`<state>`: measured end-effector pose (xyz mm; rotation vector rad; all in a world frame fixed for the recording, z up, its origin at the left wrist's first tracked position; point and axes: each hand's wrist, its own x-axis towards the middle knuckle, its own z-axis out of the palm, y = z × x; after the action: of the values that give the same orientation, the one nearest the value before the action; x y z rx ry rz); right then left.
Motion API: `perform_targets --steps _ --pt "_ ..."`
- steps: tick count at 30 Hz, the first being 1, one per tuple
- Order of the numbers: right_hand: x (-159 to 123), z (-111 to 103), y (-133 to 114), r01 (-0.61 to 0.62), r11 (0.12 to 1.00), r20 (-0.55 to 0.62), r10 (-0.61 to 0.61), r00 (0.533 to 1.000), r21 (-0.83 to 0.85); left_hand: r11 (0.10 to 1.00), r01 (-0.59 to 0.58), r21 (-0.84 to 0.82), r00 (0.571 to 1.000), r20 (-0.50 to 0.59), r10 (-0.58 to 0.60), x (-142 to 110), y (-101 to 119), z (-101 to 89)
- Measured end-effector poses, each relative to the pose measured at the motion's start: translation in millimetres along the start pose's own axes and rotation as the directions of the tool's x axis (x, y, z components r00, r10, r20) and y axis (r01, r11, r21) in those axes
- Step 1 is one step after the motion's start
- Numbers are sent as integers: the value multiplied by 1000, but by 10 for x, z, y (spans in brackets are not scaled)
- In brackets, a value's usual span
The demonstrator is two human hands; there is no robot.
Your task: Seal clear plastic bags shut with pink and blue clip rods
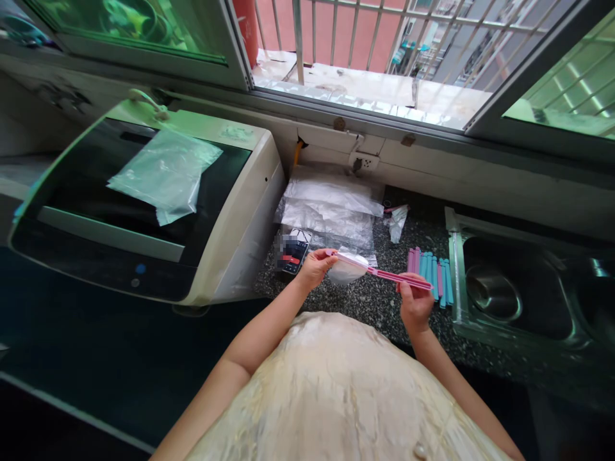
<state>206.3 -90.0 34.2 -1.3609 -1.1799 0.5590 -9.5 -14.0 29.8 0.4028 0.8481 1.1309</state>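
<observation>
A pink bag sealing clip (pixel 396 276) stretches between my hands, swung out at its hinge. Its left end is pinched in the fingers of my left hand (pixel 315 269), where a small clear plastic bag (pixel 346 274) hangs along that arm of the clip. My right hand (pixel 416 303) grips the other arm near its right end. Pink and blue sealing clips (pixel 436 275) lie in a row on the counter just beyond my right hand. Several clear plastic bags (pixel 331 192) are spread flat behind my hands. A phone (pixel 294 251) lies beside my left hand.
A washing machine (pixel 235 224) stands at the left with more plastic bags (pixel 168 169) on its lid. To the right is a metal sink (pixel 459 269) holding a steel bowl (pixel 492 293). A crumpled plastic piece (pixel 398 223) lies near the wall, below a socket (pixel 366 161) and a barred window.
</observation>
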Motion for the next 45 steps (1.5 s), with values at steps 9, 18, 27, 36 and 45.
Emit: perform_targets --steps 9,18,27,36,45 --pt "-8 10 -9 1 1000 21 -1 1000 10 999 16 46 1000 18 -17 -12 3 -18" --pt "14 38 -13 67 997 200 -57 978 -44 991 -14 134 998 55 6 -1 -21 -33" --pt "31 232 -56 217 976 307 -199 931 -26 988 -16 156 996 91 2 -42 1 4" --pt "-28 286 -65 211 978 270 -202 941 -4 989 -40 143 995 94 27 -42 -52 -44" --pt "-33 292 -105 227 974 295 -217 931 -1 969 -102 224 989 126 75 -51 -80 -66"
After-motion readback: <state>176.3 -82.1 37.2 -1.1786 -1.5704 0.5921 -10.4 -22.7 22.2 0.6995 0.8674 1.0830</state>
